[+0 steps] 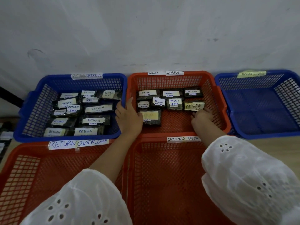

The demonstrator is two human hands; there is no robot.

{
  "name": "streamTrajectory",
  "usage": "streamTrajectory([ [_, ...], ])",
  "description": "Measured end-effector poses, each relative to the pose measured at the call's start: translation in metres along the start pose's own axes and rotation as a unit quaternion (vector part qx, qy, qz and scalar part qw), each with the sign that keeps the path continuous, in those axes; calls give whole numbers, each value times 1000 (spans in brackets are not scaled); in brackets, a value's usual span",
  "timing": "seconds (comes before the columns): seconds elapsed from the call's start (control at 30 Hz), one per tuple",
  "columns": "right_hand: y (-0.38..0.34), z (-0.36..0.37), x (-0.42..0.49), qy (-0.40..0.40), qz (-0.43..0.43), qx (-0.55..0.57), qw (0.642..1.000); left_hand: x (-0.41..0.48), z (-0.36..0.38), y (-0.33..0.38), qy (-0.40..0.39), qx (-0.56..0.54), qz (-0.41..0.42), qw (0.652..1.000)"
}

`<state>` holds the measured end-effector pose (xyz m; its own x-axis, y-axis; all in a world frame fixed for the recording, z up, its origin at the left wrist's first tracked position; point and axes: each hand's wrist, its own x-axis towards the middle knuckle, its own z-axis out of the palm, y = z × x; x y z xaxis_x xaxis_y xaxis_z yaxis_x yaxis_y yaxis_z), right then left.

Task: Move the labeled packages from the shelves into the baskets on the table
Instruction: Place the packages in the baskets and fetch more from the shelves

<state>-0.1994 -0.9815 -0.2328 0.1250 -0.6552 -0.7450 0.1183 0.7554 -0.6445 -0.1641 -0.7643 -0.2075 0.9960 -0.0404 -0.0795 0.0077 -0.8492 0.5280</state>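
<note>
White sleeves (243,176) are reaching up-frame. Left hand (128,115) is resting, fingers straight, against the upper-centre orange basket (170,82). Right hand (203,119) is touching the yellow-labelled package (194,106) lying inside it, grip unclear.

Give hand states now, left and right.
Left hand: open, fingers at far orange basket rim.
Right hand: gripping yellow-labelled package.

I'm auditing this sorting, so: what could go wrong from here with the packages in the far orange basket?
The right hand holds the yellow-labelled package tight against the neighbouring package, which might shift. The faded-label package by the left hand could be misread. The basket tags look alike, inviting mix-ups.
</note>
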Motion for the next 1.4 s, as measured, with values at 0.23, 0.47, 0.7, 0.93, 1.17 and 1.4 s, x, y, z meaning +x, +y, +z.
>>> streamTrajectory([
  [0.23,0,-3,-3,1,-34,11,999,-1,-4,1,-9,-11,-1,1000],
  [0.47,-1,-1,-4,-8,-75,-20,997,0,-11,1,-37,-53,0,998],
  [0.7,-3,-9,-16,-5,-95,-24,995,-7,-19,-1,-56,-88,-4,995],
  [0.93,-10,-21,-67,-87,-157,-121,976,-6,-53,-14,-46,-116,57,991],
  [1.17,33,-30,-169,-162,-400,-309,848,-8,-122,-55,-84,-159,231,956],
  [1.4,103,-55,-292,-299,-442,-316,785,-39,-208,-128,-150,-244,303,909],
])
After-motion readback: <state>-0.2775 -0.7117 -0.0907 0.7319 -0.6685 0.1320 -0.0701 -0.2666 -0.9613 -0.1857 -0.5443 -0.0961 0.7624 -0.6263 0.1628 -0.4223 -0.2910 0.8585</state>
